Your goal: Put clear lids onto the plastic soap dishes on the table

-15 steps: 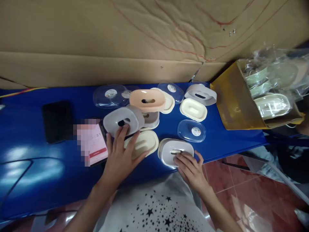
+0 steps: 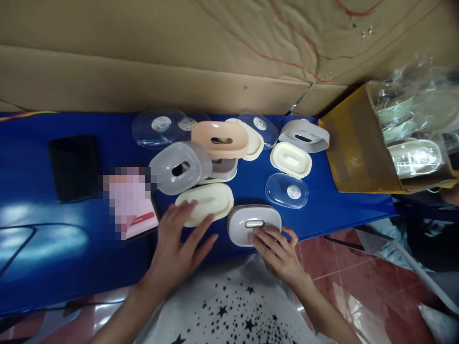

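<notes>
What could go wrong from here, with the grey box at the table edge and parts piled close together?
The grey box under the right hand sits at the blue table edge; a push could tip it off. The left hand lies by the cream lid, against the leaning translucent grey shell; a nudge might topple the pile. The clear lid nearby could be swept aside.

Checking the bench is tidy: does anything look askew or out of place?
Yes: the translucent grey shell leans tilted against the pink shell stacked on another piece, instead of lying flat like the cream lid.
</notes>
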`<state>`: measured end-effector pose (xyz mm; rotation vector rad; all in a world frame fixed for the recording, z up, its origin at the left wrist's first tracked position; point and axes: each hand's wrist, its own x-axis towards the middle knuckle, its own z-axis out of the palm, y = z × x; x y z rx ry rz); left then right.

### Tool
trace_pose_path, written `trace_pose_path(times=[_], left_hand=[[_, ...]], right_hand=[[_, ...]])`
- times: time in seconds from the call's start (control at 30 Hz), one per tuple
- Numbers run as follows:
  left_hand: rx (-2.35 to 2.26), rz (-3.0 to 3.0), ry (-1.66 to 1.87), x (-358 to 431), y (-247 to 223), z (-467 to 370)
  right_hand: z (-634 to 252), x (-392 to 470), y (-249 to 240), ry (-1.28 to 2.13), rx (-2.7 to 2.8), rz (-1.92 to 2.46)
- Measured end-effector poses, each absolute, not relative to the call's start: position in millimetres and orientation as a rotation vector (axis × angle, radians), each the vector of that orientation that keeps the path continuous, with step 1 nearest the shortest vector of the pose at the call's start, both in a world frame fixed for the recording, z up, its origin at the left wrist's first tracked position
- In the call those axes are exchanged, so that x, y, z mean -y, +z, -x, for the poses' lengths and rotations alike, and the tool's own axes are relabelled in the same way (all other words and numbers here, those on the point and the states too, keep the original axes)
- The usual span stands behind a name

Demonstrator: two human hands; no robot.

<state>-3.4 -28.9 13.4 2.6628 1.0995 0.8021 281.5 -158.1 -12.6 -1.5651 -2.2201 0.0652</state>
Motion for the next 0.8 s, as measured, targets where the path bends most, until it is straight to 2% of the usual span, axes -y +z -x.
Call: trace_pose_path(times=[0.17, 0.33, 0.47, 0.63, 0.8], left_hand=[[-0.689, -2.738, 0.599, 55, 7, -8], [-0.642, -2.795, 0.561, 59, 1, -15], [-0.655, -2.791, 0.627, 54, 0, -18], [-0.713, -2.687, 0.778, 53, -8, -26], [-0.751, -2.523, 0.84, 58, -13, -24]], right_hand=[[-297, 150, -5, 0.121, 2.229, 1.436], [-360, 105, -1, 0.137, 2.038, 1.818], [-390, 77, 2, 0.299, 2.004, 1.759], [-361, 89, 15, 0.447, 1.976, 1.521], [-316, 124, 13, 0.375, 2.198, 1.348]])
